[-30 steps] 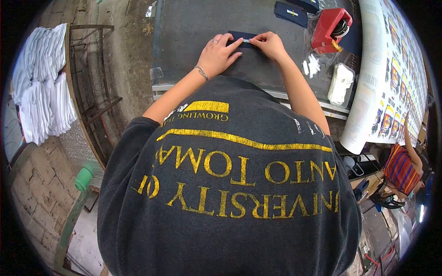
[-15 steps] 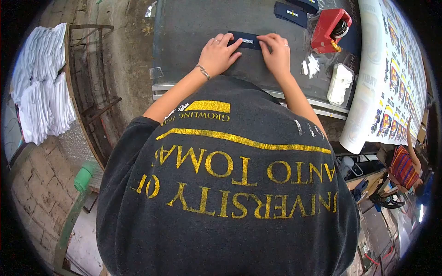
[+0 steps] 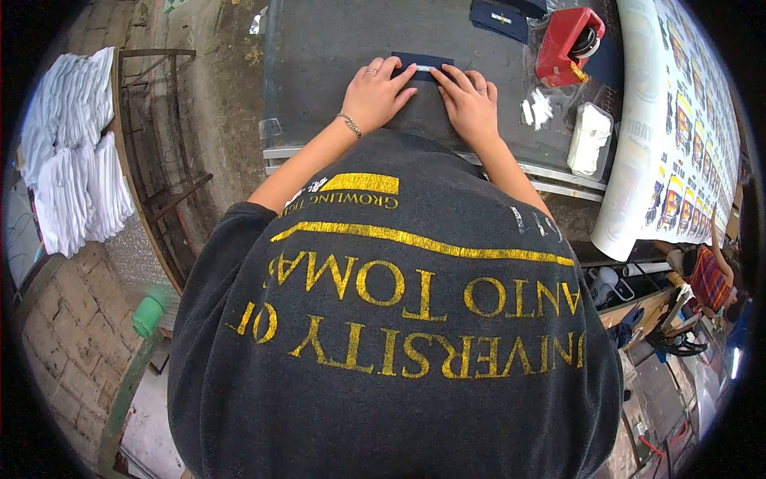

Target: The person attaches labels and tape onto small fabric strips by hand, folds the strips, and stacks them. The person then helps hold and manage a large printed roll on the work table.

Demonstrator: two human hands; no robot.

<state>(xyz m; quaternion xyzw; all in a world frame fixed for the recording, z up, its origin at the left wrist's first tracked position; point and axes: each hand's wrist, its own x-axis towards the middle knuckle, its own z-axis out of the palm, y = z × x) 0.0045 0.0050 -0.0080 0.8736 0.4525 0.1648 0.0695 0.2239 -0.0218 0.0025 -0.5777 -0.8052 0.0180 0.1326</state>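
Note:
A small navy fabric piece with a white printed label lies on the dark table at the top middle. My left hand rests on its left part, thumb apart and fingers outstretched, with the index fingertip at the label. From the other side, my right hand reaches in with fingers extended and its index fingertip at the label's right end. Both hands press from above; neither visibly grips the piece. More navy pieces with similar labels lie farther back to the right.
Right of my hands are a red tape dispenser, white slips and a clear-bagged white bundle. A large printed roll borders the table. White folded cloths lie at left. Another person's striped garment shows at far right.
My right hand has shifted left along the fabric piece, bringing its fingertip to the label. My left hand stays nearly in place. The view has moved slightly.

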